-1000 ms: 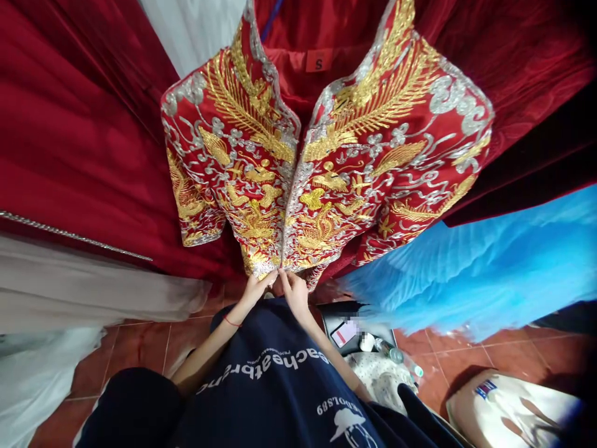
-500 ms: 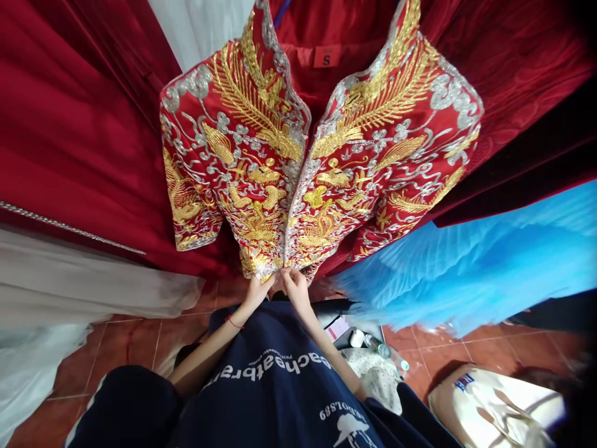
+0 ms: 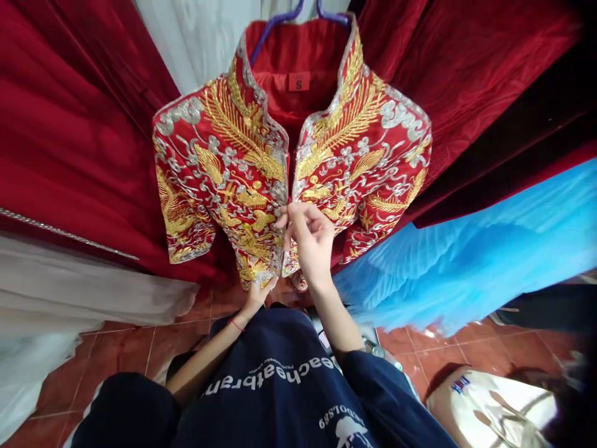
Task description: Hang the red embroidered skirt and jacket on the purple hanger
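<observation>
A red jacket (image 3: 224, 155) with dense gold and silver embroidery hangs in front of me on a purple hanger (image 3: 280, 18). It has a stand-up collar, short sleeves and a red size label (image 3: 299, 81) marked S. The collar and upper front stand apart. My left hand (image 3: 256, 296) grips the bottom hem beside the front opening, thumb on the outside. Halfway up the front, my right hand (image 3: 314, 239) is closed in a pinch at the jacket's front edge. Its fingers cover whatever fastening may lie there.
Dark red garments (image 3: 88, 112) hang left and behind, with white fabric (image 3: 196, 37) at the back. Pale tulle (image 3: 107, 280) hangs lower left, blue feathery fabric (image 3: 489, 242) on the right. A cream bag (image 3: 494, 407) sits on the red tiled floor (image 3: 443, 367).
My right hand has risen from the hem to the middle of the jacket's front. My left hand stays at the hem. The jacket sits lower in view, showing the hanger.
</observation>
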Available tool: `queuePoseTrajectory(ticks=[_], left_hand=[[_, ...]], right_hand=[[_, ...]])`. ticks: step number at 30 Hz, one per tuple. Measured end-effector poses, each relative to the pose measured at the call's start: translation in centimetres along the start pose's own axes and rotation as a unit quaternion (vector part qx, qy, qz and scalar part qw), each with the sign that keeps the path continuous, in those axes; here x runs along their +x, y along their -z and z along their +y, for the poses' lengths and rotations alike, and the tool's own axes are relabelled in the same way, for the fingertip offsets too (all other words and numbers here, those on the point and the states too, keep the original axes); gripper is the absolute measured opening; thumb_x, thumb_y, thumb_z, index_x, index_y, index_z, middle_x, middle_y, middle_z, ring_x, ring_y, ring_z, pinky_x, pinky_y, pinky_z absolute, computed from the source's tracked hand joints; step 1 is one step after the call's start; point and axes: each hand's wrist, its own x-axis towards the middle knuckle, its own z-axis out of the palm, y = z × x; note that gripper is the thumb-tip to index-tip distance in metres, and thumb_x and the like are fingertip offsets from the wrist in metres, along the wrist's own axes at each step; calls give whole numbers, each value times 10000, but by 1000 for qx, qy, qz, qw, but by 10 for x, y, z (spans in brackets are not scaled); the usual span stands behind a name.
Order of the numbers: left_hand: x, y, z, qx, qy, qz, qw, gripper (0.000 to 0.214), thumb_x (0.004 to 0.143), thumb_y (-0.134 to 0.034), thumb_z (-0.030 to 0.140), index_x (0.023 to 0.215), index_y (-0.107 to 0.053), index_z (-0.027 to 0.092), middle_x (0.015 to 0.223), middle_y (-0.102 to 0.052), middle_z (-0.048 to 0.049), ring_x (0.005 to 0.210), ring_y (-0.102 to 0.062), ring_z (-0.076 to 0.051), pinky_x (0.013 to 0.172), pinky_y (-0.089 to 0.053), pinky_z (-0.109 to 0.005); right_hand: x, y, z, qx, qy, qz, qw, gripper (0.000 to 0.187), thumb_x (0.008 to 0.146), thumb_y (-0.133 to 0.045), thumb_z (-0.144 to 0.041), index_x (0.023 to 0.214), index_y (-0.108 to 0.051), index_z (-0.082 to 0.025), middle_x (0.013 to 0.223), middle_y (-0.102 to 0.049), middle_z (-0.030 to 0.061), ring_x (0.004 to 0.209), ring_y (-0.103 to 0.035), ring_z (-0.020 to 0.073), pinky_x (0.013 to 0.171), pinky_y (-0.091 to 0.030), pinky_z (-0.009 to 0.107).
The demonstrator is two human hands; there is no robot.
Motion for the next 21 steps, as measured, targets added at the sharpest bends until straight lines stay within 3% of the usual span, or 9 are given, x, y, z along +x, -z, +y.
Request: queuePoseTrajectory(ticks=[6, 12, 17, 21], left_hand=[[3, -10, 0, -34, -5, 29, 999, 461, 651, -845, 416, 994, -725, 133, 1044, -767, -106, 1075, -692, -268, 1051, -470, -429], [4, -33, 7, -68, -24, 72, 995, 508, 638, -845, 457, 1018, -739, 138, 1100, -758, -120, 1135, -675, -284, 1084, -452, -446], [11, -47, 7, -87, -34, 115, 989, 553, 562, -862, 504, 981, -765, 157, 1073, -767, -125, 1121, -686, -333, 1088, -459, -494], [17, -51, -2, -79, 10, 148, 986, 534, 545, -832, 552, 923, -789, 177, 1040, -770, -144, 1122, -676, -405, 1045, -502, -532]], right_hand=[[29, -10, -23, 8, 49, -26, 998, 303, 963, -533, -480, 879, -604, -197, 756, -669, -24, 423, -465, 22, 407, -362, 198], [49, -18, -41, 25, 82, -31, 996, 304, 960, -536, -487, 839, -555, -209, 727, -662, -29, 388, -414, 26, 388, -333, 199], [63, -8, -29, -5, 85, -59, 995, 314, 967, -519, -494, 850, -567, -206, 758, -676, -16, 412, -466, 50, 417, -360, 204], [82, 8, -12, -148, 85, -40, 984, 440, 950, -520, -553, 722, -604, -187, 579, -604, -22, 449, -472, 85, 498, -367, 225]])
